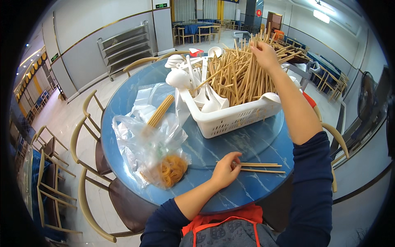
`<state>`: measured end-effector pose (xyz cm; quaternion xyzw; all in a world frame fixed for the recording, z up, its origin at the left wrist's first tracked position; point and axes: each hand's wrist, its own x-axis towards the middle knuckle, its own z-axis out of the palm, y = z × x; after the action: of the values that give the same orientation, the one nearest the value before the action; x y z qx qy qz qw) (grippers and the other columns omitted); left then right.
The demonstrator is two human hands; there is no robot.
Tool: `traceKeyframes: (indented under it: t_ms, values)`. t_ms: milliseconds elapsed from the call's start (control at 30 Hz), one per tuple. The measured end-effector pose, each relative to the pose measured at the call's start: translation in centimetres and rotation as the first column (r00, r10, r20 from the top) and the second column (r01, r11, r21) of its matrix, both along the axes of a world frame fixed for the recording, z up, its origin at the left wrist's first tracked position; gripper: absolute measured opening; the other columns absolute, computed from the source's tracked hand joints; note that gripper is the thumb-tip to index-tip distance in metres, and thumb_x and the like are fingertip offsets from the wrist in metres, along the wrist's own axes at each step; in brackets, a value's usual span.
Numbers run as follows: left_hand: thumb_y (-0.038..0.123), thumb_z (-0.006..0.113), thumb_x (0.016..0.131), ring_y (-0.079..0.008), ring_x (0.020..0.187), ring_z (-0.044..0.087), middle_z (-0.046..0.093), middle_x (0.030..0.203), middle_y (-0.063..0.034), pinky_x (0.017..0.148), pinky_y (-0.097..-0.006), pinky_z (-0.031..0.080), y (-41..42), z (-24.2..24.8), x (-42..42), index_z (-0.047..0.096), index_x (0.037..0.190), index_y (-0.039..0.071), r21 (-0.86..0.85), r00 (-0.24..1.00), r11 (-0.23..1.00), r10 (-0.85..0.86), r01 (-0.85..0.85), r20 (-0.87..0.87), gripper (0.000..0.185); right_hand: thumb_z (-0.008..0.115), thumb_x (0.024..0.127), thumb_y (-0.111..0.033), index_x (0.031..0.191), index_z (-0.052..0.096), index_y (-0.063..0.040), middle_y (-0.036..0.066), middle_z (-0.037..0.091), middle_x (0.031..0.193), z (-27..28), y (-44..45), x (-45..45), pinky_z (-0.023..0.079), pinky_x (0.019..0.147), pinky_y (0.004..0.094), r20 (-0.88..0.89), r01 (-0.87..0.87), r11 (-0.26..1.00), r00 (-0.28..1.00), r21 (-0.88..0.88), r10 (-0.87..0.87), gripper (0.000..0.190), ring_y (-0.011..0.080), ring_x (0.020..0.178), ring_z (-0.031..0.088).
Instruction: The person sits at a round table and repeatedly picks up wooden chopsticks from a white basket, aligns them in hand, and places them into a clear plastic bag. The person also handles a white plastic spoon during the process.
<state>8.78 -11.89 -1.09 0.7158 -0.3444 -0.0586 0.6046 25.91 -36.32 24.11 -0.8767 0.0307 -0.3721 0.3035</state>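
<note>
On a blue marble-patterned round table stands a white plastic basket (240,119) heaped with wooden chopsticks (243,71). White soup spoons (213,100) fill the basket's left end. My right hand (262,54) reaches into the upper part of the heap, its fingertips closed around the tops of chopsticks. My left hand (227,171) rests near the front of the table, fingers curled on a few loose chopsticks (262,165) that lie pointing right. Left of the basket, a bundle of chopsticks (160,111) lies on crumpled clear plastic bags (139,132). Orange-yellow rubber bands (172,169) fill a clear bag.
Wooden chairs with dark seats (129,203) stand close around the left side of the round table (197,188). A metal shelf trolley (126,48) is by the far wall. Behind the basket is a grey cart (304,72) with more chopsticks on it.
</note>
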Motion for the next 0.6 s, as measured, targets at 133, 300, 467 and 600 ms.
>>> traceKeyframes:
  t_ms: [133,300,467,600]
  values:
    - [0.000,0.062,0.080,-0.0138,0.064,0.060,0.060,0.092,-0.0080,0.061,-0.0268,0.049,0.0,-0.4,0.1,0.054,0.118,0.004,-0.005,1.000,1.000,-0.004,0.004,-0.018,0.039,0.056,0.091,-0.027,0.108,0.068,-0.007,0.016,0.068,0.099,-0.2,4.2,1.8,0.047,0.086,0.0402,-0.278,0.094,0.988,0.952,-0.124,-0.126,0.029,0.0281,0.094,0.064]
    - [0.000,0.062,0.081,-0.0140,0.064,0.060,0.060,0.092,-0.0084,0.062,-0.0272,0.049,0.2,0.1,0.2,0.054,0.118,0.004,0.009,1.000,1.000,-0.015,0.015,-0.009,0.039,0.065,0.084,-0.021,0.096,0.069,0.001,0.015,0.070,0.089,-2.3,6.4,2.4,0.052,0.080,0.0340,-0.219,0.155,0.972,0.957,-0.177,-0.192,0.025,0.0199,0.085,0.067]
    - [-0.001,0.061,0.081,-0.0140,0.064,0.061,0.060,0.091,-0.0085,0.062,-0.0269,0.049,0.5,0.1,0.4,0.054,0.117,0.004,-0.006,1.000,1.000,-0.001,0.001,-0.023,0.037,0.056,0.088,-0.008,0.094,0.063,0.003,0.013,0.068,0.086,-2.3,6.9,2.5,0.055,0.064,0.0283,-0.344,-0.066,0.986,0.932,0.153,0.115,0.014,0.0153,0.072,0.068]
    - [-0.002,0.060,0.082,-0.0132,0.066,0.061,0.060,0.091,-0.0085,0.062,-0.0263,0.049,0.1,0.3,0.1,0.054,0.117,0.003,-0.018,0.999,1.000,-0.024,0.023,-0.037,0.036,0.046,0.095,-0.008,0.107,0.048,0.005,0.013,0.065,0.088,-1.1,6.1,1.8,0.057,0.065,0.0302,-0.179,-0.193,0.943,0.953,0.270,0.246,0.018,0.0187,0.074,0.068]
